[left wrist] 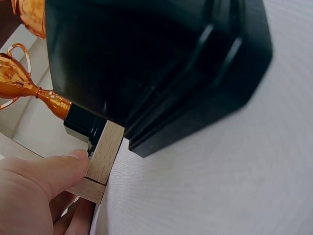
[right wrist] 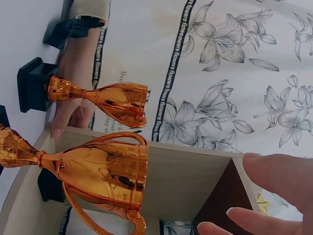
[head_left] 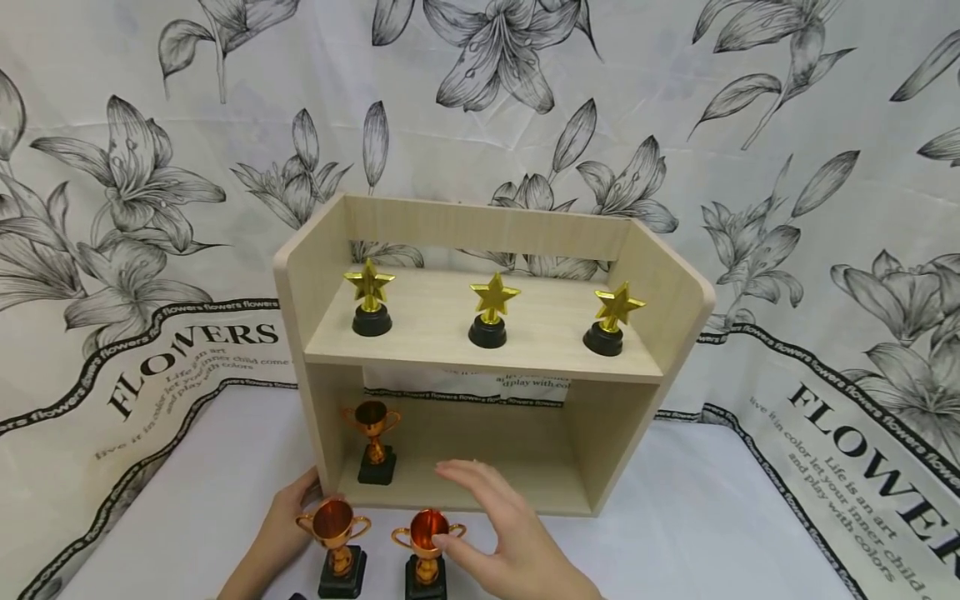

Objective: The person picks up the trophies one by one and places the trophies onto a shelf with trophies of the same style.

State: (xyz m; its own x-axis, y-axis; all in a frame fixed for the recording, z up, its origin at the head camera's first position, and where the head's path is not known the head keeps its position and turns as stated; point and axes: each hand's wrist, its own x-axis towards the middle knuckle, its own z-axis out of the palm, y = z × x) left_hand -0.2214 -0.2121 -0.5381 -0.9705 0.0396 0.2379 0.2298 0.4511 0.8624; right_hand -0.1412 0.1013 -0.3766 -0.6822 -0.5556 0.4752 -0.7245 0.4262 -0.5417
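Observation:
A pale wooden two-tier shelf (head_left: 480, 367) stands before me. My left hand (head_left: 288, 517) grips its lower left front corner; in the left wrist view the thumb (left wrist: 66, 171) presses one side of the upright, with fingers curled behind. One copper cup trophy (head_left: 377, 450) stands inside the lower tier at the left. On the table in front are a left copper trophy (head_left: 341, 554) and a right one (head_left: 426, 562), both upright on black square bases. My right hand (head_left: 517, 537), fingers spread, hovers beside the right trophy; the right wrist view shows a gap between them.
Three gold star trophies stand on the upper tier: left (head_left: 370, 292), middle (head_left: 491, 304) and right (head_left: 615, 310). Behind the shelf hangs a white cloth (head_left: 495, 150) printed with flowers. White cloth (head_left: 690, 508) also covers the table.

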